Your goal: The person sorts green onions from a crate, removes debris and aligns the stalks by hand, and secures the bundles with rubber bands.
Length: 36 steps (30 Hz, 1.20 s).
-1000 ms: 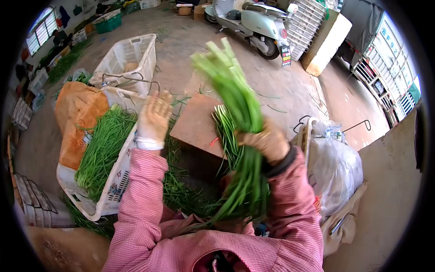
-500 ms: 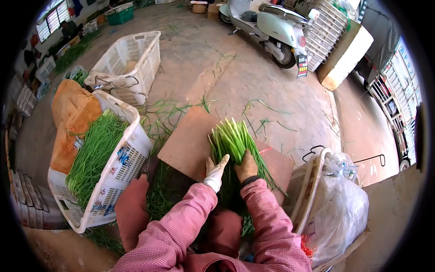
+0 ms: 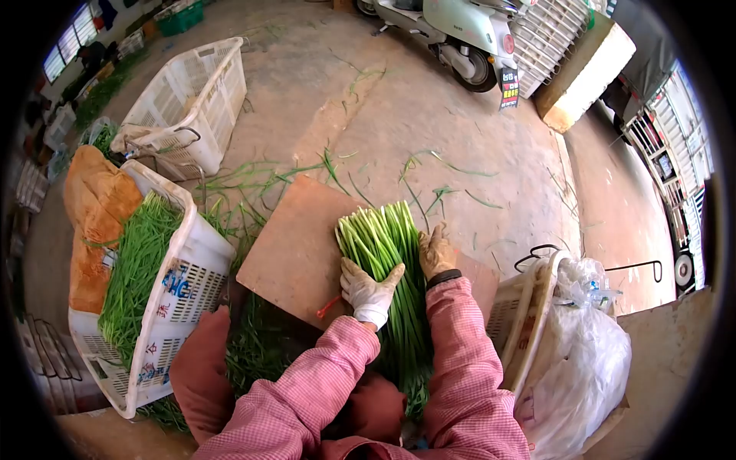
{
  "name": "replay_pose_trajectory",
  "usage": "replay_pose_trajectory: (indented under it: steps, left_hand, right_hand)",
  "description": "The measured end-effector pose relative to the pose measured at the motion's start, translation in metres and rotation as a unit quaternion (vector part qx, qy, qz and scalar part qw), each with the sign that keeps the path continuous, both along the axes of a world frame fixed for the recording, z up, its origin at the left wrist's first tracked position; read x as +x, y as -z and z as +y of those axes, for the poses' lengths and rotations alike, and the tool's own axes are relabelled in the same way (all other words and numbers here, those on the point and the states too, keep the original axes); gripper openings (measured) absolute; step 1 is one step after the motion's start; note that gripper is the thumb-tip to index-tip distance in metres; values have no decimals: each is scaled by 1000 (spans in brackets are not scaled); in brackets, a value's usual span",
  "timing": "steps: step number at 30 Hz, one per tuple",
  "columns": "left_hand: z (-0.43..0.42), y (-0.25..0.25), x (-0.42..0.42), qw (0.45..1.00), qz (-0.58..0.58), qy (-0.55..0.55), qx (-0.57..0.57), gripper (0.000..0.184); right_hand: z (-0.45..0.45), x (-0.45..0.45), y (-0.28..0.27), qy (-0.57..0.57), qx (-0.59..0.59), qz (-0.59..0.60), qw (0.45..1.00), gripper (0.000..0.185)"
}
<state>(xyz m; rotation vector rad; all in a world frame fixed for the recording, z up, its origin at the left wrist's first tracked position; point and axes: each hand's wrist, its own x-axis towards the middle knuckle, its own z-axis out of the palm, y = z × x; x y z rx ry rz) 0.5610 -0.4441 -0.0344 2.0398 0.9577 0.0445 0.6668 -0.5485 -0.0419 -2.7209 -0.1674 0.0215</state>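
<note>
From the head view, I saw the person's two gloved hands at a thick bunch of long green stalks (image 3: 395,264), which lay on a flat brown board (image 3: 287,238) with its pale ends pointing away from the person and its green length running back between the pink checked sleeves. The left hand (image 3: 369,291) was laid on the left side of the bunch, its thumb spread well apart from its fingers and reaching across the stalks. The right hand (image 3: 438,253) was up against the right side, its fingers parted and pointing away from the person; neither hand was closed around the bunch, which sat between them. A red tie (image 3: 330,307) lay on the board, near the left wrist.

Over to the person's left stood a white crate (image 3: 188,295) heaped with loose greens (image 3: 139,268), an orange cloth (image 3: 96,222) draped at its far side. Just beyond was a second white crate (image 3: 188,107). Stray green blades (image 3: 441,195) were strewn over the floor (image 3: 437,123) past the board. On the right, a crate (image 3: 529,318) stood beside a clear plastic bag (image 3: 579,368). Farther off I could see a pale scooter (image 3: 460,31) near some stacked crates (image 3: 548,38).
</note>
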Motion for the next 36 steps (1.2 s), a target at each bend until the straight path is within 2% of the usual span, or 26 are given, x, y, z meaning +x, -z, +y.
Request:
replay_pose_trajectory:
  steps: [1, 3, 4, 5, 7, 8, 9, 11, 14, 17, 18, 20, 21, 22, 23, 25, 27, 28, 29, 31, 32, 34, 35, 36]
  left_hand:
    - [-2, 7, 1, 1000, -1, -1, 3, 113]
    - [-12, 28, 4, 993, -105, -25, -44, 113]
    - [-17, 20, 3, 988, -122, -50, -86, 112]
    - [-22, 30, 0, 991, -112, -72, -25, 110]
    - [-25, 34, -3, 988, -135, -71, 16, 107]
    - [-26, 37, -2, 988, -131, -74, 44, 107]
    - [-28, 38, 0, 986, -128, -76, 71, 106]
    - [-27, 36, 1, 986, -130, -78, 69, 109]
    - [-12, 18, -7, 998, -56, -33, -20, 119]
    - [12, 6, -28, 994, -76, 0, -78, 120]
    - [22, -1, -38, 992, -88, 8, -88, 117]
    - [44, 14, -59, 989, -131, 18, -63, 104]
    - [53, -3, -70, 985, -152, -15, -75, 86]
    - [75, 38, -81, 957, -281, -9, -65, 70]
    - [92, 40, -92, 956, -292, 13, -27, 58]
    - [112, 34, -114, 975, -123, 129, 133, 51]
    - [96, 18, -116, 952, -33, 193, 234, 43]
    - [89, 19, -114, 941, -45, 190, 275, 38]
    - [85, 24, -109, 938, -52, 187, 286, 27]
    - [89, 36, -100, 933, -83, 192, 293, 18]
    - [93, 39, -97, 933, -81, 193, 292, 18]
    - [102, 41, -90, 935, -180, 171, 251, 13]
    - [104, 42, -86, 936, -176, 168, 252, 13]
    - [102, 43, -81, 966, -200, 115, 120, 16]
  right_hand:
    - [3, 4, 5, 12, 14, 120, 993, 47]
    - [14, -12, 18, -1, 60, 131, 990, 48]
    - [18, -29, 12, -37, 143, 100, 984, 51]
    - [19, -40, 4, -19, 164, 159, 974, 47]
    - [20, -54, 46, 49, 351, 39, 934, 41]
    - [19, -56, 56, 51, 351, 42, 934, 41]
    - [22, -60, 42, 80, 347, 32, 934, 40]
    - [22, -57, 32, 110, 344, 16, 932, 39]
    - [10, -49, 33, 37, 272, 34, 961, 42]
    - [-3, -44, 29, 13, 253, 19, 967, 44]
    - [-7, -44, 27, 38, 263, -11, 964, 41]
    - [-32, -35, 16, 86, 300, 9, 950, 36]
    - [-51, -24, 34, 75, 331, -61, 939, 27]
    - [-66, -18, 35, 90, 426, -13, 900, 20]
    - [-78, -17, 20, 149, 417, 83, 893, 16]
    - [-90, -12, 15, 221, 343, 182, 895, 18]
    - [-85, -8, 20, 231, 274, 258, 897, 26]
    - [-71, -9, 12, 227, 208, 293, 905, 38]
    - [-68, -4, 15, 159, 88, 294, 938, 40]
    - [-57, -3, 32, 123, -21, 147, 981, 35]
    - [-58, -2, 37, 123, -22, 149, 981, 35]
    - [-52, -3, 37, 132, 3, 110, 985, 30]
    - [-56, -1, 46, 128, 3, 113, 985, 30]
    - [-66, 2, 59, 148, 73, 145, 976, 31]
